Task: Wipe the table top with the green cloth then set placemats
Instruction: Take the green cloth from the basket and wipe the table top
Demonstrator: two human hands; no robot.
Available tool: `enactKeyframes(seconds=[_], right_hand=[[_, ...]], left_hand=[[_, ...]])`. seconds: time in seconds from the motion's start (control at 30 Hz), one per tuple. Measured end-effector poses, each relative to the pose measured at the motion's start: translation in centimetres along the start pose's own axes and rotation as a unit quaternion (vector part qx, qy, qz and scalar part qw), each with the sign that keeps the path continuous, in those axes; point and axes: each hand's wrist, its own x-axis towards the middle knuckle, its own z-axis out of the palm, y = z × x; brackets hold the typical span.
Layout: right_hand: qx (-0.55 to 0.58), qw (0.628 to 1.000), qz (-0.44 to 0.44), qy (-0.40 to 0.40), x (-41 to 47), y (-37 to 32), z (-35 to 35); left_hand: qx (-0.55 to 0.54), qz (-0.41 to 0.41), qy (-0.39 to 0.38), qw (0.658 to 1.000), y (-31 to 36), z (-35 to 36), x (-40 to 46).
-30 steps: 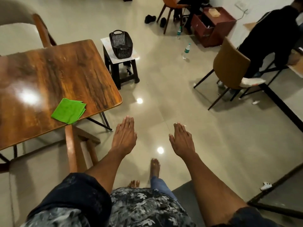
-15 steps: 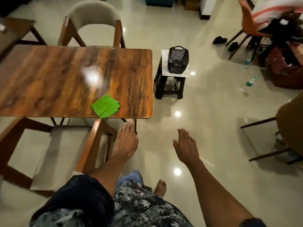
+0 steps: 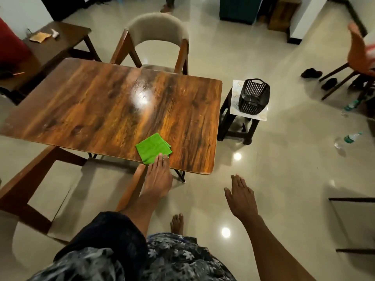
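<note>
plainly the job is at its very start: the wooden table top shows no wiping under way, no placemats are in view, and the folded green cloth lies near the table's near edge, toward its right corner. the left hand reaches over that edge with straight, flat fingers whose tips lie at the cloth's near corner, gripping nothing, so the next move, as i judge it, calls for closing on the cloth. the right hand hangs relaxed and empty over the floor, well apart from the table.
</note>
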Motion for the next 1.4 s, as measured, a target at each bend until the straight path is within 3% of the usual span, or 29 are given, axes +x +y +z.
enactKeyframes(seconds=[0.2,0.6,0.73,0.97,1.07,1.2,1.3,1.4], right_hand=[[-0.014,0.999,-0.022,-0.019,4.4,-3.0,-1.4],[-0.05,0.976,-0.191,-0.096,14.9,-12.6,0.6],[-0.031,0.945,-0.297,-0.133,19.4,-17.7,3.7],[-0.037,0.919,-0.386,-0.069,26.5,-27.5,11.8],[-0.036,0.925,-0.376,-0.044,29.2,-28.6,15.0],[-0.012,0.935,-0.354,-0.009,30.8,-27.6,16.0],[0.005,0.958,-0.287,0.023,31.7,-24.7,14.6],[-0.016,0.98,-0.191,0.054,33.4,-19.9,12.4]], left_hand=[[-0.016,-0.019,-0.025,0.999,-2.2,-0.1,2.3],[-0.06,-0.11,-0.045,0.991,-6.4,3.4,4.9],[-0.071,-0.149,0.01,0.986,-7.4,4.6,7.2],[-0.058,-0.185,0.074,0.978,-9.6,7.4,12.5],[-0.079,-0.244,0.094,0.962,-10.4,9.9,13.2],[-0.096,-0.325,0.05,0.939,-11.7,13.5,12.1],[-0.117,-0.362,0.044,0.924,-11.6,13.6,12.7],[-0.151,-0.343,0.057,0.925,-11.3,12.4,14.4]])
